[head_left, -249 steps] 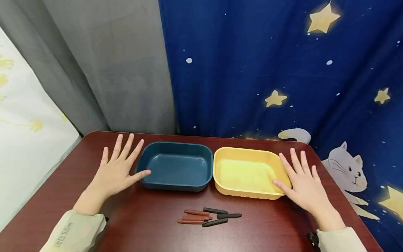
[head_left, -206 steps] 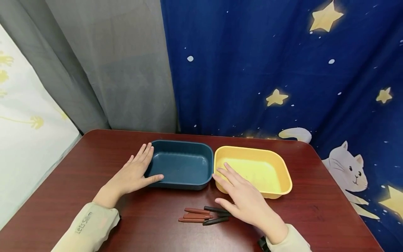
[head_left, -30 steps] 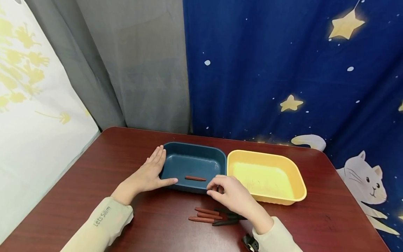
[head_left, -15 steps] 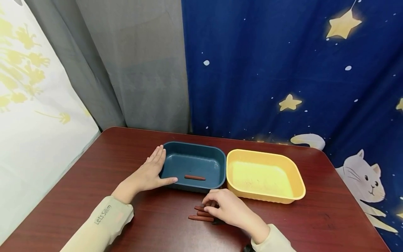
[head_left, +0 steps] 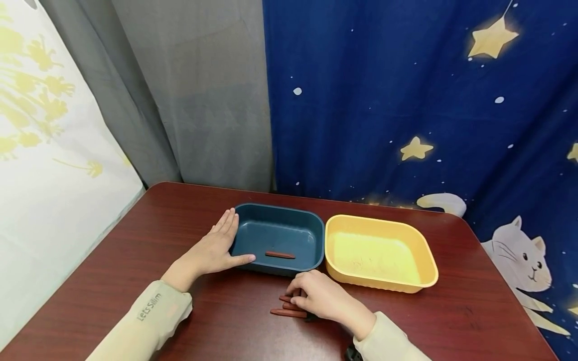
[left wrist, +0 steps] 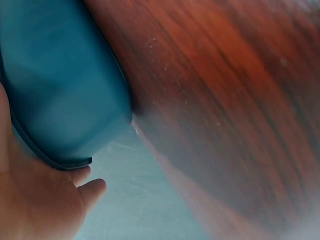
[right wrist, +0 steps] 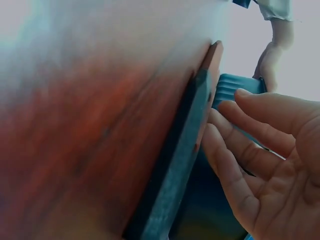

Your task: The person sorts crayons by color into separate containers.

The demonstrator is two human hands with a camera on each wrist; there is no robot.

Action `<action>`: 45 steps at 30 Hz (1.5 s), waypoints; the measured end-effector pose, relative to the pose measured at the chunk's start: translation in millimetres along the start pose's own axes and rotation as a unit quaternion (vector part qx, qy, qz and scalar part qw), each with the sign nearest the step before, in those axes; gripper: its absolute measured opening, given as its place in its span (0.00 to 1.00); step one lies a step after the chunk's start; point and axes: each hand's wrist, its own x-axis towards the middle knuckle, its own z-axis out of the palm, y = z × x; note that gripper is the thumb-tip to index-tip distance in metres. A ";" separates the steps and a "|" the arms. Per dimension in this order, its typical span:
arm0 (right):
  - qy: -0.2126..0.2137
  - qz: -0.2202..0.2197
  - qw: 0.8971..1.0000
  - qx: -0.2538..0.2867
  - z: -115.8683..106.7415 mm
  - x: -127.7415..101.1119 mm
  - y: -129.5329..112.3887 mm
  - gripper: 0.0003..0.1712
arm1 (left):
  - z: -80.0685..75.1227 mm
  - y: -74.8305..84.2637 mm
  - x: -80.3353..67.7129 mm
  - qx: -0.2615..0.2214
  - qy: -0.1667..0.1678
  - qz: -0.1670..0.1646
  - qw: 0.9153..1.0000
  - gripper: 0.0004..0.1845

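Observation:
My left hand rests against the left side of the blue plastic bin, fingers straight and thumb at the front rim. Inside that bin lies one reddish-brown crayon. My right hand is over the crayon pile in front of the bins, its fingers bent and hiding part of it. Brown crayons stick out to the left of the fingers. In the right wrist view, a black crayon lies close by, and the fingertips are at a brown crayon; thumb and fingers look apart.
A yellow plastic bin stands right of the blue one, their sides nearly touching. The dark red wooden table ends at a rounded back edge before grey and blue curtains.
Both hands were spread beside the bins at first. A brown crayon has since come into the blue bin. My right hand has moved from its front rim down to the pile; the left stays.

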 end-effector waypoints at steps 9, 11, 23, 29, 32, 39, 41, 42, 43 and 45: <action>-0.011 -0.009 0.998 -0.056 2.2 3.0 -3.3 0.09 | 2.1 0.8 0.6 0.004 0.006 -0.002 1.000 0.67; -0.013 -0.010 0.998 -0.068 2.4 2.9 -4.1 0.08 | 2.0 1.0 1.0 0.004 0.007 -0.001 1.000 0.67; -0.025 0.004 0.999 -0.038 3.5 5.4 -5.2 0.06 | 1.2 1.1 1.8 -0.006 0.010 0.005 1.000 0.67; -0.029 0.004 0.999 -0.027 5.5 3.7 -3.2 0.07 | 2.8 1.5 1.0 -0.015 0.006 0.006 1.000 0.66; -0.025 -0.001 1.000 -0.017 6.4 2.8 -2.4 0.07 | 3.1 1.2 0.6 -0.017 0.006 0.005 1.000 0.66; -0.012 -0.021 1.000 0.010 5.6 1.0 -3.7 0.07 | 3.2 -2.1 0.4 -0.010 0.009 0.002 1.000 0.67; -0.011 -0.024 1.000 0.017 5.1 0.1 -4.7 0.07 | 3.2 -2.4 0.2 -0.011 0.008 0.002 1.000 0.67; -0.009 -0.025 0.999 0.021 5.0 -0.3 -5.0 0.07 | 3.4 -2.5 0.2 -0.012 0.008 0.002 1.000 0.67; -0.007 -0.026 0.999 0.023 4.9 -0.5 -5.3 0.07 | 3.3 -2.5 0.2 -0.012 0.009 0.002 1.000 0.67; -0.004 -0.029 0.999 0.027 4.6 -0.8 -5.9 0.07 | 2.9 -2.5 -0.1 -0.011 0.009 0.002 1.000 0.67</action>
